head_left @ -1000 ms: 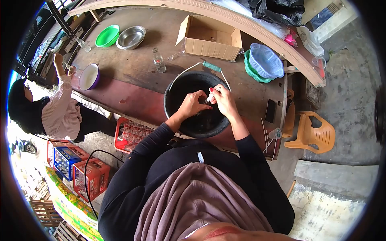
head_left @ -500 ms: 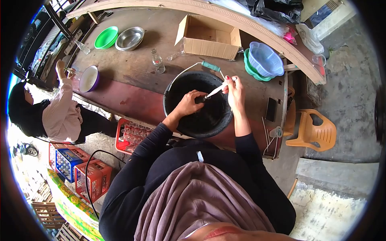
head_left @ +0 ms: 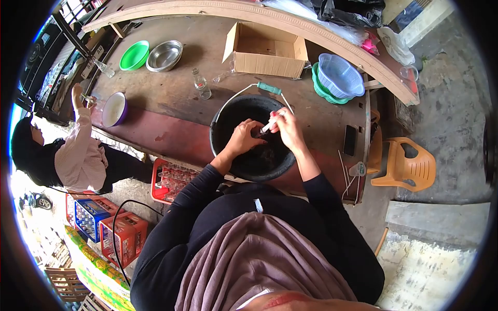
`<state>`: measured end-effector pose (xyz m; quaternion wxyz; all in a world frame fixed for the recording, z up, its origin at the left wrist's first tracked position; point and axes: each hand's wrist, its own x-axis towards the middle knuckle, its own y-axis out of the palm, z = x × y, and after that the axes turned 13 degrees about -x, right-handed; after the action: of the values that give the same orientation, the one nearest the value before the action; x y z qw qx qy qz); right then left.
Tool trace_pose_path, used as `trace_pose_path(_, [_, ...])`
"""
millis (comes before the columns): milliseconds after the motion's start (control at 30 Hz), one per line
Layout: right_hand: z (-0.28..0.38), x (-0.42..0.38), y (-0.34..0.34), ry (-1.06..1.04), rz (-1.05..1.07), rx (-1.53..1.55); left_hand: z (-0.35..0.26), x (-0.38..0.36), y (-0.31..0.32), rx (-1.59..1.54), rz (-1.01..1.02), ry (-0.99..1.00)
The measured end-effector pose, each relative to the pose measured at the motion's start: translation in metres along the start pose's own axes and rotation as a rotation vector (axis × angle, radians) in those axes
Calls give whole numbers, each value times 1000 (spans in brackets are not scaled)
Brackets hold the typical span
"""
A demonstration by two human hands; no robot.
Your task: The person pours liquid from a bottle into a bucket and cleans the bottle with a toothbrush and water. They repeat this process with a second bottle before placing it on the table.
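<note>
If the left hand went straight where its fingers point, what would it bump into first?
Probably the white tool held by the right hand, close to the left hand, though depth over the black bucket is hard to judge.

I have both hands over the black bucket (head_left: 233, 110) on the wooden table (head_left: 171, 88). My right hand (head_left: 287, 129) grips a slim white tool (head_left: 267, 127), its tip angled down toward the curled fingers of my left hand (head_left: 242, 138); what those hold is hidden. Beyond the rim, a clear glass bottle (head_left: 202, 87) stands upright near an open cardboard box (head_left: 267, 64). To my right, a smartphone (head_left: 349, 141) lies near a plastic cup (head_left: 357, 169).
</note>
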<state>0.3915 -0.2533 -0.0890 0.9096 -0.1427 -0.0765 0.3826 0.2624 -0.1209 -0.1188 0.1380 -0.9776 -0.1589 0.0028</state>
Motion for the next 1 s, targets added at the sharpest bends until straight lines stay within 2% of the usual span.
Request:
trace_pose_path(33, [3,3,-3,-29,-89,24,7,1,2,-2,-6,3])
trace_pose_path(100, [-1,12,-16,-58,-247,10,27,5,5,-6,-92,273])
trace_pose_path(167, [-21,17,-10,-51,-137,79,23,4,1,-45,-43,202])
trace_pose_path(233, [-16,4,4,-4,99,-84,15,2,0,-14,0,160])
trace_pose_path(300, [-10,0,8,-46,37,-25,12,3,1,11,-26,136])
trace_pose_path(367, [-7,9,-2,-68,-167,79,17,1,4,71,-118,239])
trace_pose_path(400, [-4,12,-9,-38,-245,48,16,0,3,71,-124,234])
trace_pose_path(433, [-4,12,-13,-7,-300,-24,15,0,3,-59,-75,138])
trace_pose_path(467, [-16,13,-8,-12,-223,18,13,0,3,-187,-26,44])
trace_pose_path(500, [-28,10,-2,-18,-147,61,13,0,2,-183,-29,43])
trace_pose_path(567, [-15,-8,13,20,27,-40,15,0,3,64,-29,128])
trace_pose_path(633, [-11,-8,15,-37,-78,28,21,1,5,153,-55,94])
trace_pose_path(667, [-8,-7,9,-32,-160,120,30,2,7,94,-80,170])
trace_pose_path(700, [-6,-3,1,-44,-253,85,31,1,7,36,-103,246])
trace_pose_path(767, [-6,-4,-4,1,-335,51,33,0,8,-10,-61,189])
trace_pose_path(833, [-16,-11,8,-16,-98,37,23,-2,4,-54,-10,136])
trace_pose_path(900, [-14,-20,18,-25,29,-42,14,-2,1,197,18,77])
trace_pose_path(967, [0,-19,15,-57,-152,111,15,-3,-2,248,1,101])
trace_pose_path(1000, [9,-19,9,-68,-237,81,21,-3,-4,252,3,156])
